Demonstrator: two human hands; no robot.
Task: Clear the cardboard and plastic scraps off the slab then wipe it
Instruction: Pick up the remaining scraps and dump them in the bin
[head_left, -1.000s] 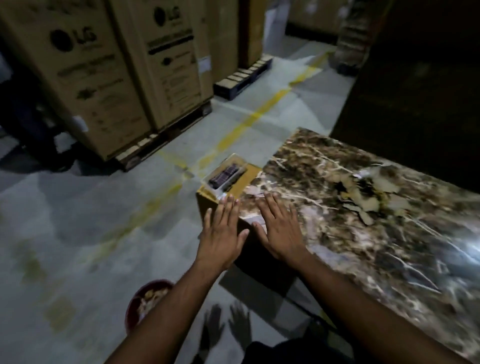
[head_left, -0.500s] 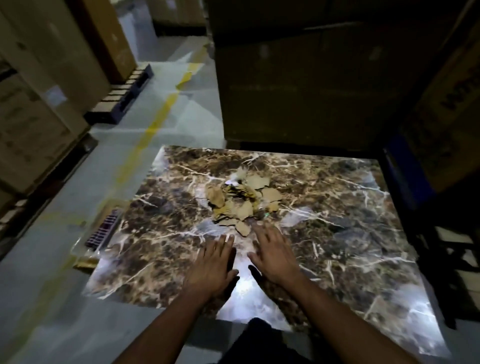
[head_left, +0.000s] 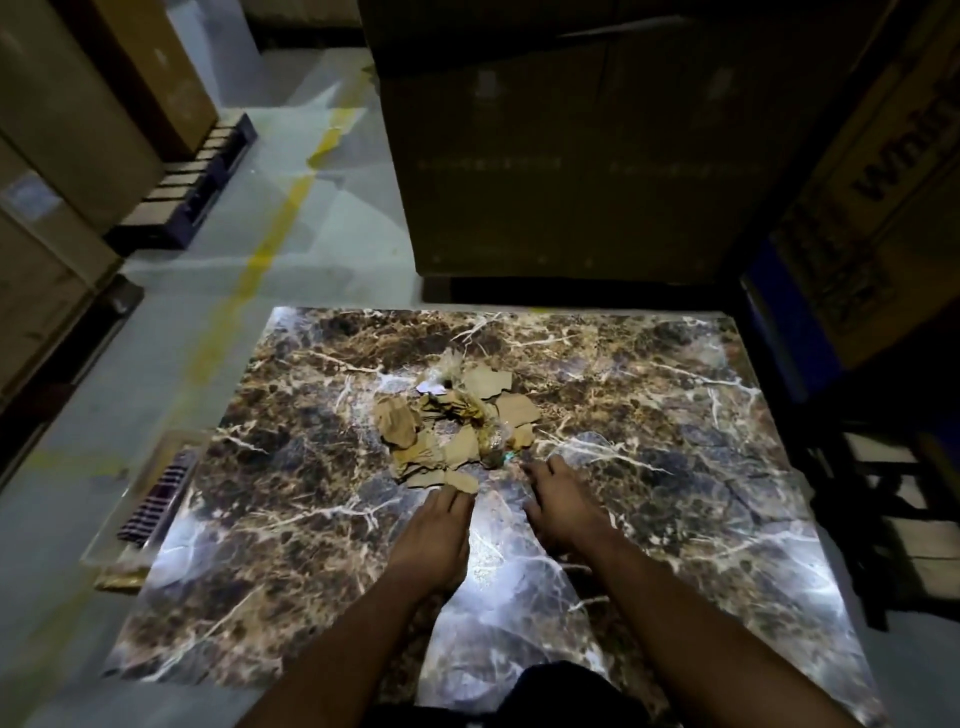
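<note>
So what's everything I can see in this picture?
marble slab: one, brown with white veins, centre.
cardboard scraps: a pile, tan, middle of the slab.
plastic scraps: a few, clear, in the pile.
clear tray: one, holding something dark and striped, off the slab's left edge.
cardboard boxes: several, brown, behind and at both sides.
pallet: one, dark, far left.
floor line: one, yellow, left.
left hand: flat, touching the nearest scrap.
right hand: flat, beside the pile.

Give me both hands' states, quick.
Left hand: open, fingertips at the scraps, holding nothing.
Right hand: open, flat on the slab, holding nothing.
</note>
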